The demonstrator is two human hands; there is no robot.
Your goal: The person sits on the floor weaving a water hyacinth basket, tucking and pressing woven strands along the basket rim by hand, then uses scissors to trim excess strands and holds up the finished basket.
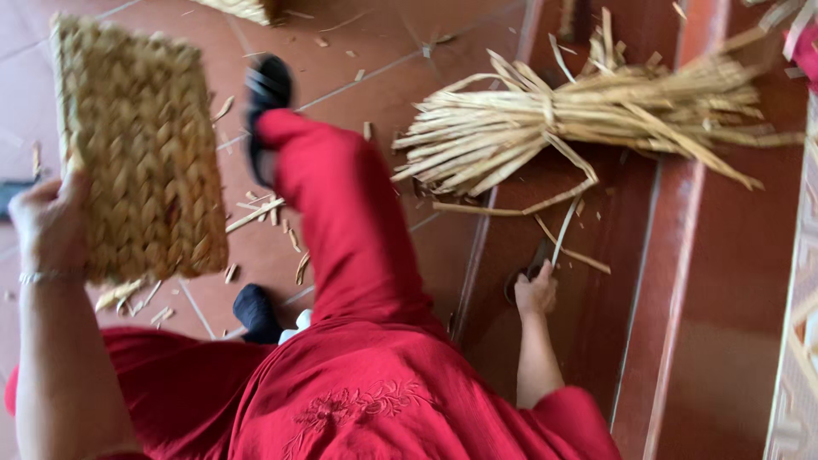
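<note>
My left hand [47, 217] grips the lower left edge of a woven straw basket [136, 145], held up at the left with its flat braided side facing me. My right hand [537, 291] reaches down to the step at the right and closes around a dark pair of scissors [521, 277], mostly hidden under the fingers. A loose straw strand [564, 230] runs up from that hand toward a tied bundle of dried straw [588, 115] lying on the step. My leg in red cloth [349, 221] stretches forward between the two hands.
Short straw scraps [264, 213] litter the reddish tiled floor [358, 51]. A red wooden step edge [673, 255] runs along the right. Another woven piece [243, 8] shows at the top edge. A black sandal [266, 94] is on my raised foot.
</note>
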